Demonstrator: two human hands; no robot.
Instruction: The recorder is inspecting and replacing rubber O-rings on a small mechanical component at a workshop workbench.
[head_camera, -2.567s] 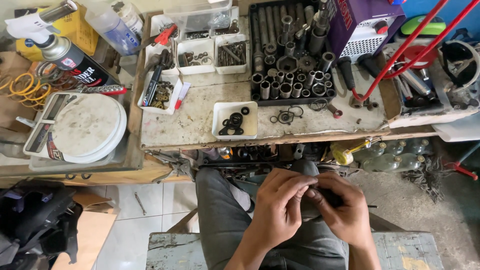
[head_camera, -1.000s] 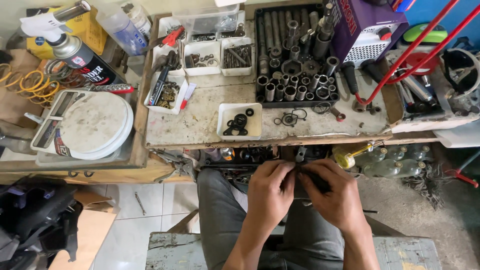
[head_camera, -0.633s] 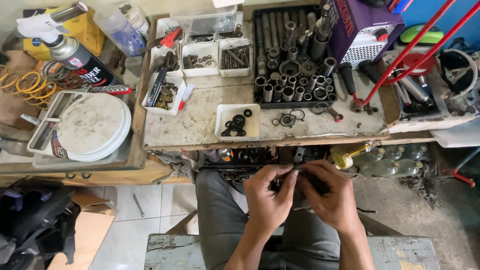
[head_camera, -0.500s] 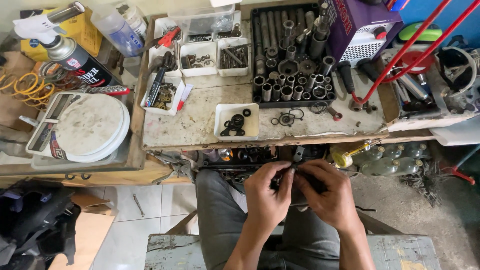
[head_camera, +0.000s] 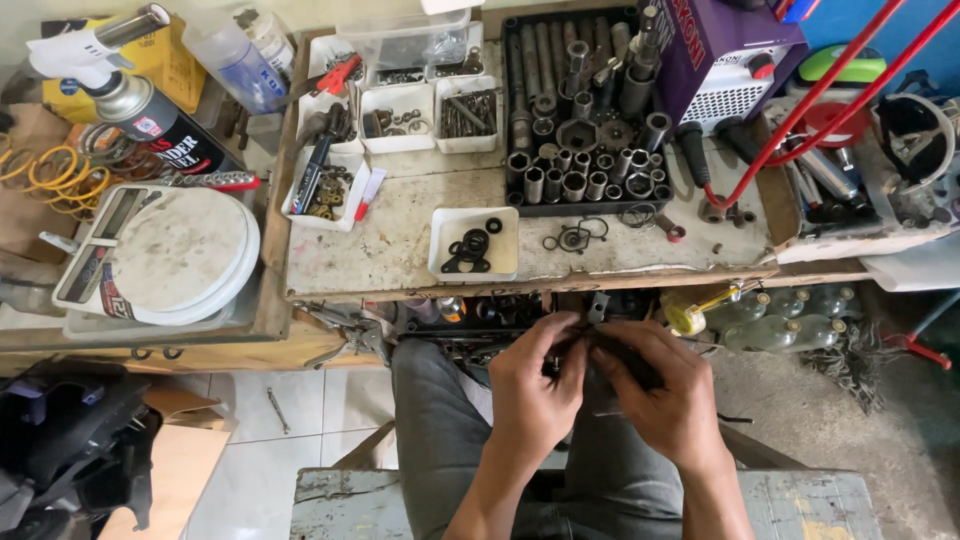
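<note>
Head view. A cluttered workbench (head_camera: 400, 250) with a stained grey top fills the upper half of what I see; grey-trousered knees and a tiled floor lie below its edge. Near the bench's front edge stands a small white tray (head_camera: 500, 262) holding black rubber rings (head_camera: 468, 250). Behind it sits a black socket tray (head_camera: 585, 110) packed with upright steel sockets, and to its left are several white bins of small hardware. At far left I note a round white weighing scale (head_camera: 170, 255) and, behind it, a spray can (head_camera: 150, 115) with a white nozzle. A purple machine (head_camera: 730, 55) stands at upper right, with red tubing crossing in front of it.

Below the bench edge, over the lap, the left hand (head_camera: 535, 395) and right hand (head_camera: 665, 400) meet, fingertips touching. Both are closed around a small dark part (head_camera: 600, 345) pinched between them (its shape is too hidden by the fingers for me to tell). The part sits just under the bench's front edge, directly below the white tray.
</note>
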